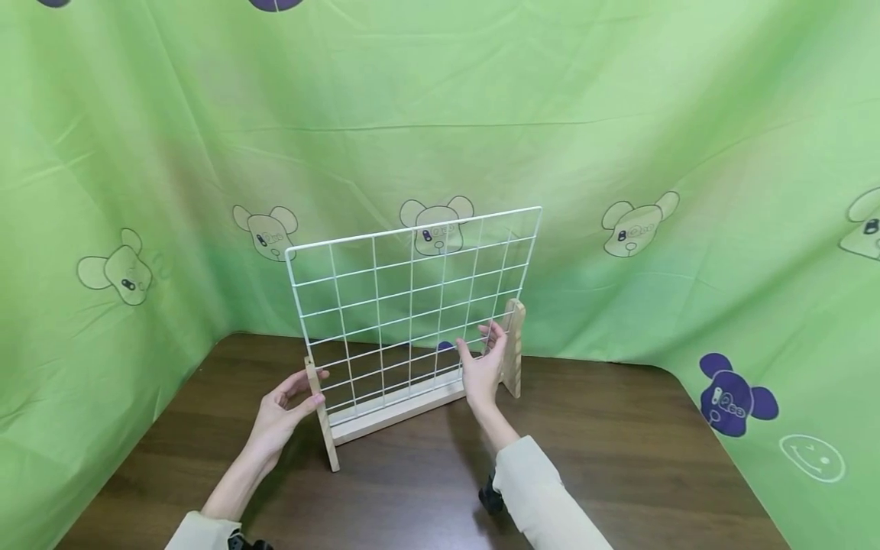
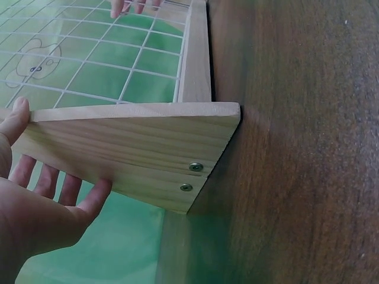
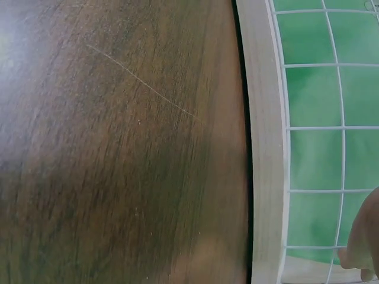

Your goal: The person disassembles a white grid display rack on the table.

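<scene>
A white wire grid stands upright in a pale wooden base, whose crossbar lies low along the tabletop. My left hand grips the left wooden side panel, thumb at its front edge and fingers behind it. Two metal screws show near that panel's foot. My right hand is in front of the grid's lower right part, beside the right side panel. Its thumb is spread away from the loosely bent fingers. In the right wrist view only some fingers appear, overlapping the wires.
The rack stands on a dark brown wooden table with rounded back corners. A green curtain printed with cartoon bear heads hangs behind and along both sides. A dark strap piece is at my right cuff.
</scene>
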### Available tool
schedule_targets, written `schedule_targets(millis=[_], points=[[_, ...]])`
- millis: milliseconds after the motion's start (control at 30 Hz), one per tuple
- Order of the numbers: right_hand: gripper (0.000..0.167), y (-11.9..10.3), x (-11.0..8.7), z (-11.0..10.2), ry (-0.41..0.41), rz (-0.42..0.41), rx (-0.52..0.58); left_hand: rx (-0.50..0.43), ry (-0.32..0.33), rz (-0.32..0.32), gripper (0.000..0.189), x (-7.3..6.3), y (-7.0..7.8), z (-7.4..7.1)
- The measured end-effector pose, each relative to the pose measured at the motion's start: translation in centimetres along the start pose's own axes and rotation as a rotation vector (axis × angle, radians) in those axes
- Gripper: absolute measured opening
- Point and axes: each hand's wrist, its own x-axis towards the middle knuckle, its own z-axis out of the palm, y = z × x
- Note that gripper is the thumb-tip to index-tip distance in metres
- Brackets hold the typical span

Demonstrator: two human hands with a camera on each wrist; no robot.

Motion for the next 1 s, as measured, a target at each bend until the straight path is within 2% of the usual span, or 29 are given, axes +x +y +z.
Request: schedule_targets(millis=[200, 500, 1000], points=[[0.059, -2.1, -0.3, -0.1, 0.002, -0.009, -0.013, -0.004, 0.007, 0.000, 0.047, 0.0, -0.1, 0.2], [0.061, -2.2, 0.0, -0.2, -0.019, 0.013, 0.022, -0.013, 0.011, 0.012, 0.048, 0.0, -0.1, 0.1], [0.058, -3.0, 0.3, -0.3, 0.003, 0.038, -0.010, -0.017, 0.021, 0.028, 0.046, -0.1, -0.2, 0.3]])
